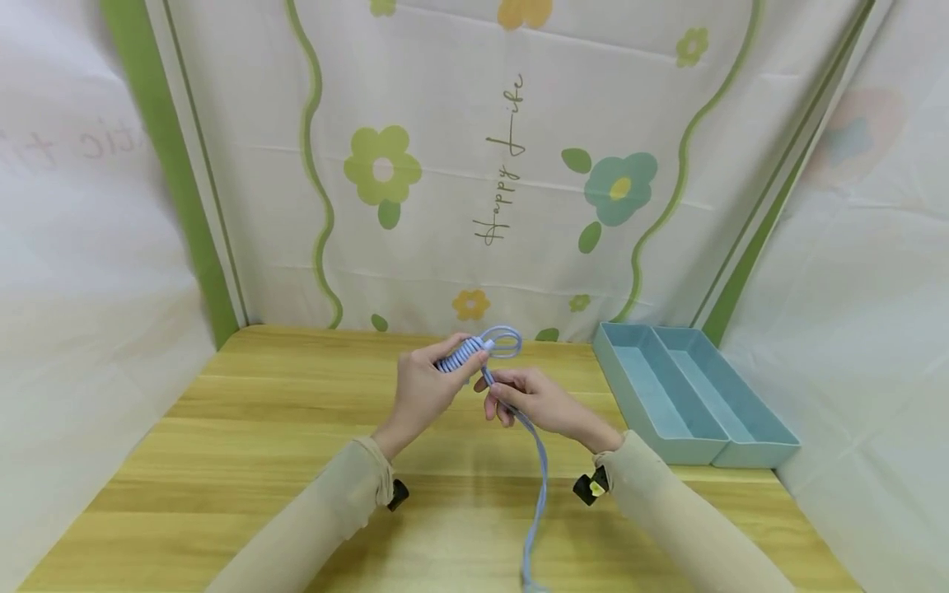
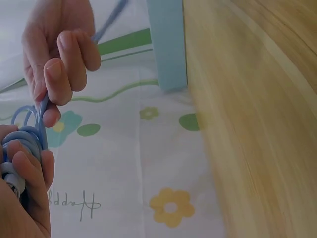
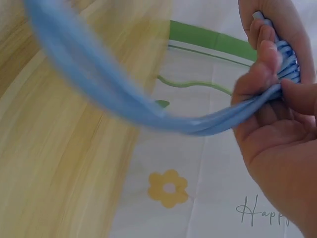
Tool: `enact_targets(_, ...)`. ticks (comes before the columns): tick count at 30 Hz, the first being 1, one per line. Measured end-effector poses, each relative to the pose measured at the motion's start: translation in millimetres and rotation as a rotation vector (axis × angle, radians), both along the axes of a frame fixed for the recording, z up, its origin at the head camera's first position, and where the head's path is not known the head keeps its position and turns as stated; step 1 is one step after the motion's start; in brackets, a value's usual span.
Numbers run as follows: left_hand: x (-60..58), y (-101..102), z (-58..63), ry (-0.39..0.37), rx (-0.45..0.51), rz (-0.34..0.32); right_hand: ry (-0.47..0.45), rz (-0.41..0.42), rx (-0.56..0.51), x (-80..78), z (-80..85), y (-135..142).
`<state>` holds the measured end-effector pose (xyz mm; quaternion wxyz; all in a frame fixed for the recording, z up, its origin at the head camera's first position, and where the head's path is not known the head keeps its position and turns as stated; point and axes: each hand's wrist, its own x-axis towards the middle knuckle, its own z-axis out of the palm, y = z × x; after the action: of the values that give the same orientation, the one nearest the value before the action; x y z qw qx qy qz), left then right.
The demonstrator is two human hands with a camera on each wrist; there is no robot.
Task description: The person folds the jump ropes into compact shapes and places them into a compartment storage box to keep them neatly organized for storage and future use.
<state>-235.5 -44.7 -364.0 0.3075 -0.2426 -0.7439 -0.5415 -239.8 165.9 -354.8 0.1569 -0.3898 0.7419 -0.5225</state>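
A light-blue cable is wound into a tight coil (image 1: pixel 461 354) over the middle of the table, gripped by my left hand (image 1: pixel 423 391) between fingers and thumb. From the coil's far end sticks out a small loop (image 1: pixel 507 333). My right hand (image 1: pixel 544 405), just right of the coil, pinches the loose doubled cable (image 1: pixel 539 478) between thumb and fingers. This length hangs down toward the table's front edge. In the left wrist view, a pale connector (image 2: pixel 14 181) shows among the left fingers. Part of the coil is hidden behind the fingers.
Two blue-grey trays (image 1: pixel 670 441) stand side by side at the back right of the wooden table (image 1: pixel 222 461). A flower-printed curtain (image 1: pixel 445 247) rises behind the table, with white fabric on both sides.
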Motion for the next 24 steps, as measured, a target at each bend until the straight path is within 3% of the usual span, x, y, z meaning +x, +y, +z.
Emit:
enact_targets(4,-3.7,0.7,-0.5,0.091,-0.059,0.057,0.027,-0.007,0.007,-2.3,1.0,-1.9)
enact_targets(8,-5.5,-0.6,-0.6,0.136,-0.105,0.09,0.03,-0.028,0.008,-2.5,2.3,-3.4)
enact_targets(24,-2.8,-0.3,1.8,0.201,-0.2,0.147,0.001,-0.074,0.001,2.7,5.2,-3.9)
